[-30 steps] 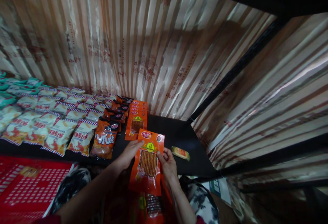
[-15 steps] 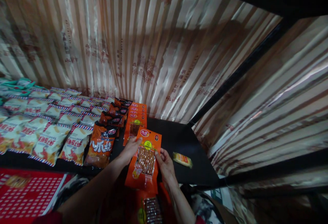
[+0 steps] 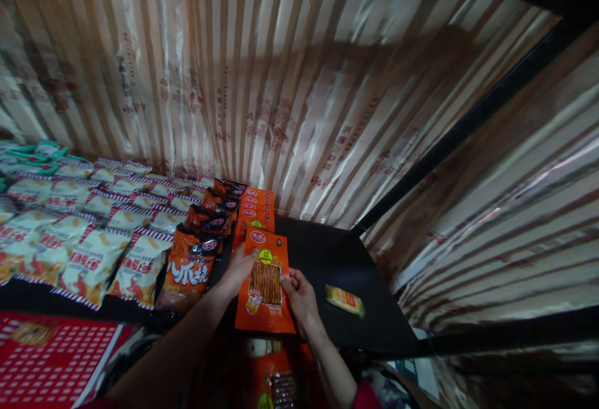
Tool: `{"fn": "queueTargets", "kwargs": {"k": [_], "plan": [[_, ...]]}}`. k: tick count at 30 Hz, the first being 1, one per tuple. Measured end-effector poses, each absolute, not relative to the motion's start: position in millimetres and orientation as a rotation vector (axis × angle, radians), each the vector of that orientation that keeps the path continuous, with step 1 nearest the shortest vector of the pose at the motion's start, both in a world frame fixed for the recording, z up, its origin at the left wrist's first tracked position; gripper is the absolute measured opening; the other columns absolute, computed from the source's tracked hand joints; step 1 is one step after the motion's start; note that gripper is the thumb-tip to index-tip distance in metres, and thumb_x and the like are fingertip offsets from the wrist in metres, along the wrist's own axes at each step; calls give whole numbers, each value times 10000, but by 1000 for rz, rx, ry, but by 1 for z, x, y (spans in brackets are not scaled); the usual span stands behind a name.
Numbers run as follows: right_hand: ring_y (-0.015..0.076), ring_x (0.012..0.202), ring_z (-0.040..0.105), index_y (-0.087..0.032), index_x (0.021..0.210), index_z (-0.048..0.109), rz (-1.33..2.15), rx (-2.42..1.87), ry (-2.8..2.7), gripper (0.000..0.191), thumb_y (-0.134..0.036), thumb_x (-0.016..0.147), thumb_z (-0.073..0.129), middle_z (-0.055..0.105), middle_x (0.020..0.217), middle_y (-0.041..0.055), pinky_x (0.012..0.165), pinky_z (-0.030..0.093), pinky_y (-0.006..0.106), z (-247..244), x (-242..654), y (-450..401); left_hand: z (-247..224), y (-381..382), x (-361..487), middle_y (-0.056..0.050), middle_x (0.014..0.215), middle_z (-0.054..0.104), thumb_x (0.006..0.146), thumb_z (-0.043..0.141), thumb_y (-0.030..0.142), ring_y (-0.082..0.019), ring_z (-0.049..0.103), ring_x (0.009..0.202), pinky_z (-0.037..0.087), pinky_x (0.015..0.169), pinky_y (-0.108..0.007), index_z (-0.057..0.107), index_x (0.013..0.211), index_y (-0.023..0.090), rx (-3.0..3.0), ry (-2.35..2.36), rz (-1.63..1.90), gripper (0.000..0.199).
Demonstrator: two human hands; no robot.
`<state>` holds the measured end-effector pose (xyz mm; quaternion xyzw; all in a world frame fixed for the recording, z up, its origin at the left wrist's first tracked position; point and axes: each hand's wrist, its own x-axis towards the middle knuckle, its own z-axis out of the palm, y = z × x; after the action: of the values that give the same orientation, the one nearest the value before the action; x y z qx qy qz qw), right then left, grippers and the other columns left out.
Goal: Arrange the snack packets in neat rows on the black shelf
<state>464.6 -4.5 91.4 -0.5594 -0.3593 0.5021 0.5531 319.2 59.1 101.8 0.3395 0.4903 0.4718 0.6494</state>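
Between my two hands is an orange snack packet [image 3: 266, 281] with a clear window showing thin brown sticks. My left hand [image 3: 240, 266] grips its left edge, fingers partly hidden behind it. On the right edge, my right hand [image 3: 299, 296] pinches the packet with thumb and fingers. Just behind it, a row of matching orange packets [image 3: 256, 208] lies overlapped on the black shelf [image 3: 374, 300]. Another orange packet [image 3: 283, 378] with a window shows below the shelf edge, near my body.
Left of the orange row stand orange-and-black snack bags [image 3: 189, 268], then several rows of white snack bags [image 3: 93, 262]. A small yellow packet [image 3: 345, 300] lies to the right. A red basket [image 3: 51, 359] is at lower left. Striped sheeting [image 3: 281, 84] hangs behind; a black post [image 3: 449, 128] slants at right.
The held packet has become more upright and moved back and down against the row, onto or close above the shelf. Both hands still hold it. The view has shifted slightly.
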Motion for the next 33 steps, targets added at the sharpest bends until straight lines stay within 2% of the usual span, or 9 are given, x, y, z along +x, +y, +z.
{"fn": "queueTargets", "kwargs": {"k": [9,13,18,21,27,33], "plan": [[133,531,573,-179,763,604,1141,-1402,-861,399,-470,532,749,622,581,-25,546,462,244,85,464,16,97,70,317,-100,1155,631,765,602,260,-197,600,1040,450,853,-259,525,1157,174,1012,1493,963,409],[119,466,526,-179,851,591,1070,-1459,-885,451,-477,540,725,563,528,-58,488,434,237,79,466,24,97,72,316,-109,1186,615,783,558,239,-204,583,1074,445,859,-271,473,1219,173,1090,1586,910,449],[118,460,521,-168,1073,539,1016,-1495,-948,589,-445,578,697,519,515,-88,478,430,231,72,469,36,105,72,314,-109,1286,544,801,518,230,-194,513,1174,396,937,-274,402,1291,168,1191,1660,861,508],[116,466,527,-165,1094,560,985,-1497,-992,569,-440,610,673,529,526,-78,478,432,227,66,470,43,113,70,311,-132,1326,502,804,505,221,-205,470,1218,357,987,-289,407,1293,131,1248,1678,840,508],[182,643,636,-151,975,650,961,-1509,-1090,452,-454,640,639,695,727,38,600,512,277,59,469,59,122,69,309,-155,1319,498,821,472,219,-212,457,1228,327,1021,-293,454,1261,88,1411,1739,791,459],[219,798,669,-154,1001,668,911,-1559,-1132,447,-435,657,613,719,928,81,723,532,315,57,470,71,124,69,312,-119,1290,532,817,458,193,-195,483,1200,333,1020,-277,524,1190,126,1496,1744,818,385]]}}
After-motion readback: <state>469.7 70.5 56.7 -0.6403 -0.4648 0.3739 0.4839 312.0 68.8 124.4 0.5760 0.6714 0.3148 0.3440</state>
